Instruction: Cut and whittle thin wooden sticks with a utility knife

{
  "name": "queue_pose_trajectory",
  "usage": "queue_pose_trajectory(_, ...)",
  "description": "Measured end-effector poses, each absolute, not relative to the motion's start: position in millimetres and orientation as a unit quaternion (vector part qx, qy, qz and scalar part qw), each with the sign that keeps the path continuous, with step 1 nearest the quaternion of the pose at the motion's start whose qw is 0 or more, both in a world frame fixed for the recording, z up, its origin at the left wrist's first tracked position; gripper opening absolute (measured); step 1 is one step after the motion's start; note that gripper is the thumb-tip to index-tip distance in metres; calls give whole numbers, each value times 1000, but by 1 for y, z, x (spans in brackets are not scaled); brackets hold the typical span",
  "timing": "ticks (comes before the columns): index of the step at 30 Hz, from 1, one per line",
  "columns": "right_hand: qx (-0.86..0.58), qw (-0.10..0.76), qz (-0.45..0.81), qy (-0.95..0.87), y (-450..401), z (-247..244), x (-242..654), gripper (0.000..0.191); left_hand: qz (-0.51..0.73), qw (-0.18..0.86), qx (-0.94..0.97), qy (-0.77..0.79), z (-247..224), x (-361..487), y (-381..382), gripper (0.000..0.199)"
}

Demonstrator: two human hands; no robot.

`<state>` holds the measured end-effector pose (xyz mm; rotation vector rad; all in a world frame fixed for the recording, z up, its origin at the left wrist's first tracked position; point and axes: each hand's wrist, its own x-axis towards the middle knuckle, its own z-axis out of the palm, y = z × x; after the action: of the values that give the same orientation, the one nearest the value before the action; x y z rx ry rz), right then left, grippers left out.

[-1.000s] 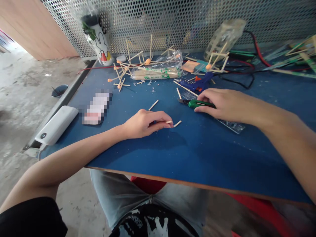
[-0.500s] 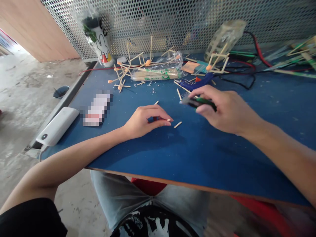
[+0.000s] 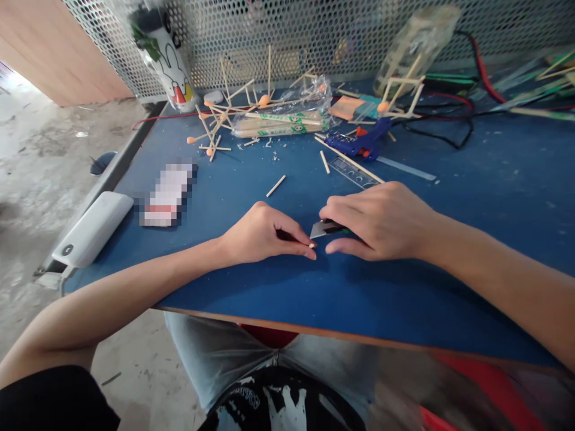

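Note:
Between the thumb and fingers of my left hand (image 3: 269,236) is pinched a small wooden stick (image 3: 311,245), of which only the pale tip shows. My right hand (image 3: 377,224) grips a utility knife (image 3: 322,228), its blade pointing left and close to the stick's tip; whether blade and stick touch I cannot tell. Most of the knife's handle is hidden under my fingers. A short cut stick (image 3: 275,185) lies on the blue table (image 3: 251,281) beyond my left hand, and another short stick (image 3: 324,162) lies farther back.
A clear ruler (image 3: 353,173) and a blue glue gun (image 3: 359,142) lie behind my right hand. Farther back are stick models with orange joints (image 3: 215,129) and bagged chopsticks (image 3: 281,124). A white power bank (image 3: 94,230) and a phone-like blurred item (image 3: 168,194) lie left.
My right hand has brought the knife left and nearer, down to the stick in my left hand. The short piece by my left fingertips no longer shows there.

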<state>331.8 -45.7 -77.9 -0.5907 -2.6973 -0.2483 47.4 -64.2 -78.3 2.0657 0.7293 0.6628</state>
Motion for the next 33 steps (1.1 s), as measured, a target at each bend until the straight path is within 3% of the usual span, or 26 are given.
queue_pose_trajectory(7,-197,162,-78,-964,-49,-79,325,66,250,414,825,292,-79,47,-63,45)
queue_pose_trajectory(33,-183,189,-77,-962,-52,-80,318,68,221,439,815,306,-74,49,-62,55)
